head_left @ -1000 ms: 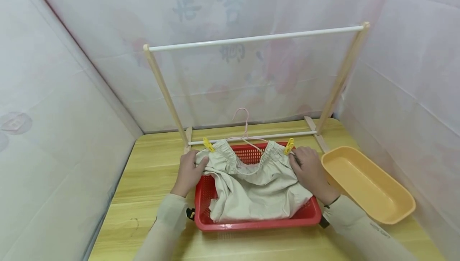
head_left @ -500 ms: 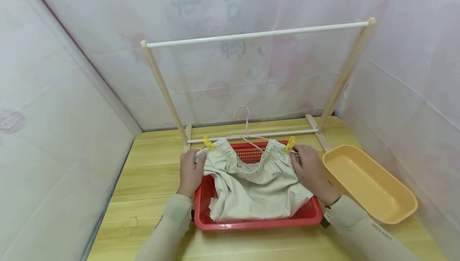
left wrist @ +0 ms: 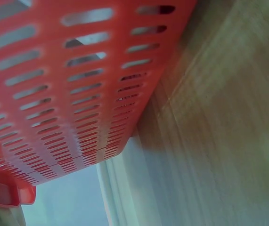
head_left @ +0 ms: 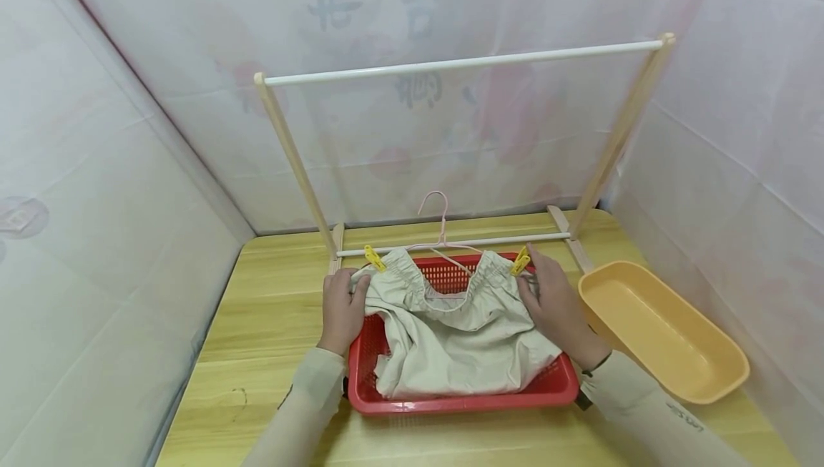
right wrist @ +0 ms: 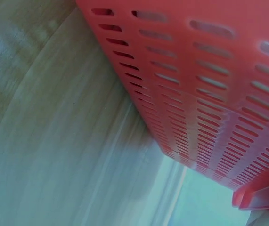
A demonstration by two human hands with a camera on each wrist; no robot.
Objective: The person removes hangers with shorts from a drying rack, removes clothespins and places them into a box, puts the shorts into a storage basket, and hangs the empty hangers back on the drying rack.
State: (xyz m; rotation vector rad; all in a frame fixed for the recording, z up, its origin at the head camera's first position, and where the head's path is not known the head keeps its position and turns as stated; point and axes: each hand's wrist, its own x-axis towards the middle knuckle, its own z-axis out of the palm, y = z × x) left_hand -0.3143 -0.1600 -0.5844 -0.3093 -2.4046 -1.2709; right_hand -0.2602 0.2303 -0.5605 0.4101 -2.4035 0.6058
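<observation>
A cream garment [head_left: 463,352] with a gathered elastic waistband lies in and over a red basket [head_left: 463,403]. Two yellow clothespins, a left clothespin [head_left: 374,258] and a right clothespin [head_left: 521,262], clip the waistband to a pink hanger [head_left: 443,227]. My left hand [head_left: 342,313] holds the garment's left side at the basket rim, thumb on top. At the right side, my right hand [head_left: 558,310] has its thumb on the cloth and a finger up by the right clothespin. Its other fingers are mostly hidden. Both wrist views show the basket's slotted wall [left wrist: 120,44], not the hands.
Behind the basket stands a rack with wooden posts and a white top bar [head_left: 463,63]; its lower bar [head_left: 547,238] runs close behind the hanger. A yellow tray [head_left: 669,331] sits to the right on the wooden table [head_left: 257,324]. Printed cloth walls enclose three sides.
A finger of my right hand has risen beside the right clothespin, which now stands slightly more tilted. My left hand shifted slightly earlier on; the garment and basket stay in place.
</observation>
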